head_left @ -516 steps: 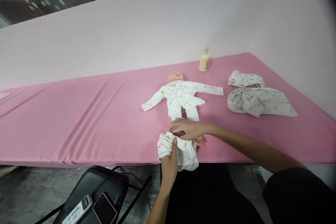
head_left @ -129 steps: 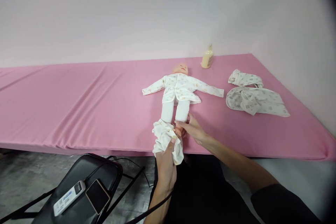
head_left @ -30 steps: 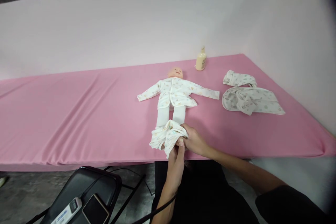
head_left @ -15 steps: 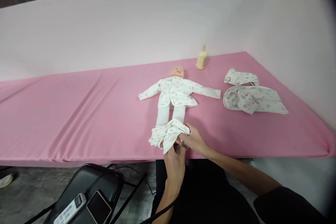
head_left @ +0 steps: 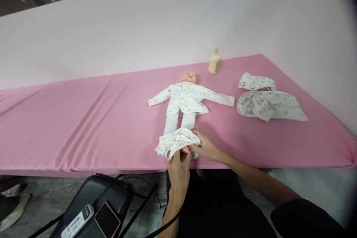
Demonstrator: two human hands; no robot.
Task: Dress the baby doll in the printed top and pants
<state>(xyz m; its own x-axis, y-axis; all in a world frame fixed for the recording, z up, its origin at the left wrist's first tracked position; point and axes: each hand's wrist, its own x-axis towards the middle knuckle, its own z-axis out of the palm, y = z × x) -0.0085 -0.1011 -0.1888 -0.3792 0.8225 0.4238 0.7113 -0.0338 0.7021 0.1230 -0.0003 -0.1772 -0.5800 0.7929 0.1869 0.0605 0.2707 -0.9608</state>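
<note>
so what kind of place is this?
Probably a staged baby-care practice setup, not a home: a baby doll on a long pink-covered table, a lotion bottle, spare baby clothes, and a folding chair on bare concrete.

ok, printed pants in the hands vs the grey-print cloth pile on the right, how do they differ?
The printed pants are bunched at the doll's feet, gripped by the left hand and right hand; the grey-print cloth pile lies loose, untouched. The pants' print is warm orange-yellow, the pile's grey. Both are pale printed fabric on the pink mat.
</note>
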